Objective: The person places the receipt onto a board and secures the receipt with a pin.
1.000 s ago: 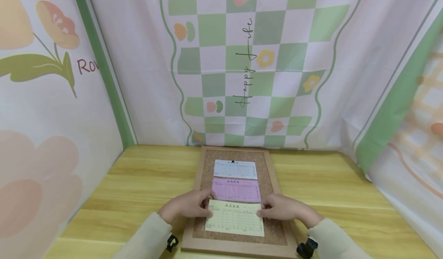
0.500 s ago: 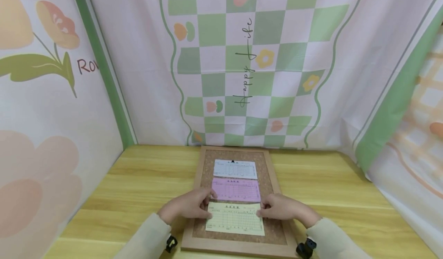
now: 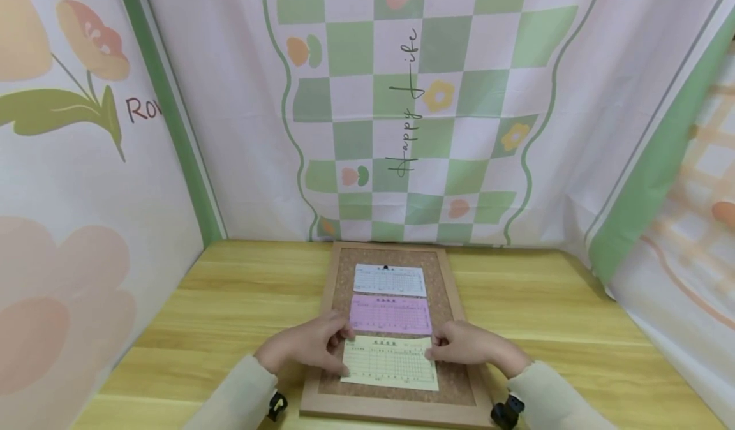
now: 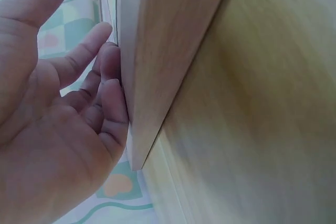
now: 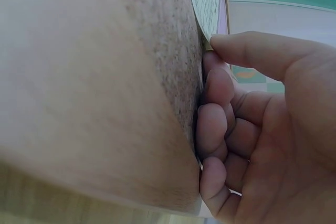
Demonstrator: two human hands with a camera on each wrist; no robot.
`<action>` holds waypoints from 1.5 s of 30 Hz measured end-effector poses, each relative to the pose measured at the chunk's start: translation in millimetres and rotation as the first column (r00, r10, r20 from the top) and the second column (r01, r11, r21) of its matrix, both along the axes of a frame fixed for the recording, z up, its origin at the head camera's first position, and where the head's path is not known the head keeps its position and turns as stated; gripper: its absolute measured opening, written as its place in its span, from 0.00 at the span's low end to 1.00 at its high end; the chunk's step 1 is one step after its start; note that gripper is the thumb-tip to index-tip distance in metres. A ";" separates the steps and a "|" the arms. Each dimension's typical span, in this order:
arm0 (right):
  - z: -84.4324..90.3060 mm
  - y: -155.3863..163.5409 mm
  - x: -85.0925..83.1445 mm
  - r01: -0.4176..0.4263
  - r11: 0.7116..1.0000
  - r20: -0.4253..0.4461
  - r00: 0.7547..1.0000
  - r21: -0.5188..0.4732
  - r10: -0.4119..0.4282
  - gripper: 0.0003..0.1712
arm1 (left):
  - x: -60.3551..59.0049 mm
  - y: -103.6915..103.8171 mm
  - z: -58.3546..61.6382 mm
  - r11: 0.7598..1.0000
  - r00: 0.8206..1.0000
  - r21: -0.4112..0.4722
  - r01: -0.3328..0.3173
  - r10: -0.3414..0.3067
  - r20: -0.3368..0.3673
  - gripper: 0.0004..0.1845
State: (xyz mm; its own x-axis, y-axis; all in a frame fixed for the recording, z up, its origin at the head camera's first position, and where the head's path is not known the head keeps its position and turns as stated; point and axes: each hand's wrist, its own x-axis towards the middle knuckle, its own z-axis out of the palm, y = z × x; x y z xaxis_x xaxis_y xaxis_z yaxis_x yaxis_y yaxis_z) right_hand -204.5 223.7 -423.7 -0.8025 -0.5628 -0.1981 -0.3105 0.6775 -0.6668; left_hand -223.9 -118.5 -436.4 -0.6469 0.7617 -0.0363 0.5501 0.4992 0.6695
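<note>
A yellow printed form slip lies on the lower part of a wood-framed cork board. At its right edge my right hand pinches the paper between thumb and index finger; the right wrist view shows this hand's other fingers curled against the board. My left hand has its thumb on the slip's left edge and its index finger near the upper left corner, spread apart. In the left wrist view, the lower fingers touch the side of the frame.
Above the yellow slip lie a pink form slip and a pale blue one, the latter with a small black pin or clip at its top. The board rests on a wooden table against a patterned curtain.
The yellow slip's top edge has shifted slightly downward, away from the pink slip. My left thumb has slid down along its left edge, spreading from the index finger. My right hand stays put.
</note>
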 end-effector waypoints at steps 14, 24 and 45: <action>0.9 1.0 0.3 0.020 1.000 0.004 1.000 0.002 -0.020 0.16 | -0.3 -0.2 1.2 0.998 0.997 -0.048 -0.041 0.044 0.064 0.31; 5.5 8.0 0.9 0.043 0.999 -0.021 0.999 -0.017 -0.043 0.12 | -1.2 -1.1 0.4 0.998 0.996 -0.044 -0.035 0.038 0.078 0.31; 27.9 85.9 -2.8 0.131 0.991 -0.080 0.988 -0.039 -0.134 0.13 | 0.0 -0.4 0.1 0.998 0.995 -0.042 -0.054 0.058 0.085 0.32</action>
State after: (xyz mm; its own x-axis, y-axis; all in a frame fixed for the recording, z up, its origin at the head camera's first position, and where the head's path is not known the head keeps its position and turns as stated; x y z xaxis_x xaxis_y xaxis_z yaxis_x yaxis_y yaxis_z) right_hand -207.3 309.6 -395.8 -0.8834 -0.4554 -0.1111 -0.2740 0.6939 -0.6660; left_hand -223.9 -118.9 -436.3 -0.6816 0.7212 -0.1232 0.4614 0.5544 0.6926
